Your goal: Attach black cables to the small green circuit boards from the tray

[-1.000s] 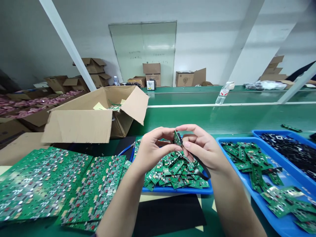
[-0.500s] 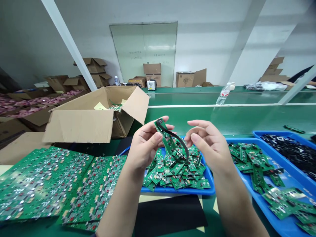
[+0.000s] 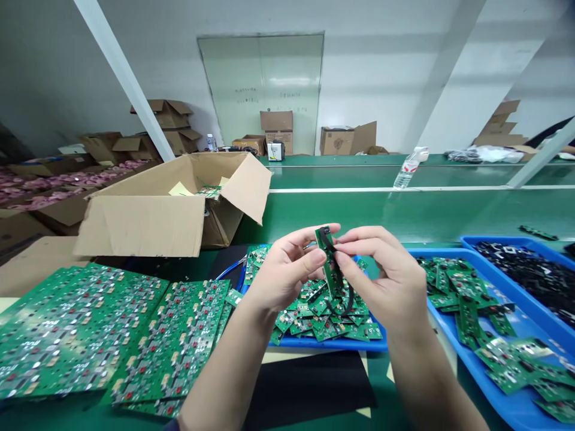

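Observation:
A small green circuit board (image 3: 333, 276) stands nearly upright between my hands, over a blue tray (image 3: 314, 344) heaped with similar boards. My left hand (image 3: 294, 266) grips its left side between thumb and fingers. From the top of the board a black strap-like cable (image 3: 351, 297) hangs down in a loose loop. My right hand (image 3: 381, 269) is closed, thumb and fingertips pinching the cable close to the board's right edge. Part of the board and cable is hidden by the fingers.
Large uncut circuit panels (image 3: 81, 335) lie at the left, with blue-handled pliers (image 3: 231, 269) beside them. A cardboard box (image 3: 144, 224) stands behind. To the right are a blue tray (image 3: 449, 335) of boards and another tray (image 3: 467, 239) of black parts. A bottle (image 3: 408, 169) leans farther back.
My right hand has moved left and closed on the black cable. My left hand has shifted right with the board, which now stands more upright.

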A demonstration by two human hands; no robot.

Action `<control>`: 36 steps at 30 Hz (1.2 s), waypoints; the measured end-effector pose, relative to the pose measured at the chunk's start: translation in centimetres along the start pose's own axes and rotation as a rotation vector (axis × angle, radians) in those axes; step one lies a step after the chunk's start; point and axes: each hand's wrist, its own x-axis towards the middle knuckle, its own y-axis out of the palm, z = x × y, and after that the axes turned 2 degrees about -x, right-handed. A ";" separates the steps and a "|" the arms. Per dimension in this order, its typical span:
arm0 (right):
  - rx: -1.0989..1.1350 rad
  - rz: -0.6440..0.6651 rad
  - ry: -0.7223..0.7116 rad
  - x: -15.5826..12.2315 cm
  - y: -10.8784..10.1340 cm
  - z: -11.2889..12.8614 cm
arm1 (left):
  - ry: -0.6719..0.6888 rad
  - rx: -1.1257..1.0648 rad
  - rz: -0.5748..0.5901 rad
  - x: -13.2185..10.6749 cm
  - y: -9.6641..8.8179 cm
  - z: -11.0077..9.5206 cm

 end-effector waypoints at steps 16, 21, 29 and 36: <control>0.127 0.102 0.196 0.1 -0.7 -0.2 | 0.341 0.322 0.002 0.5 -1.1 0.3; 0.140 0.062 0.187 0.1 -0.4 -0.8 | 0.308 0.371 0.062 0.1 -1.1 0.0; -0.095 -0.056 -0.008 0.6 -0.4 -1.8 | 0.179 0.373 0.172 0.2 -0.5 -0.1; -0.108 -0.182 0.024 0.5 -0.5 -2.6 | 0.204 0.393 0.145 -0.2 -0.8 -0.7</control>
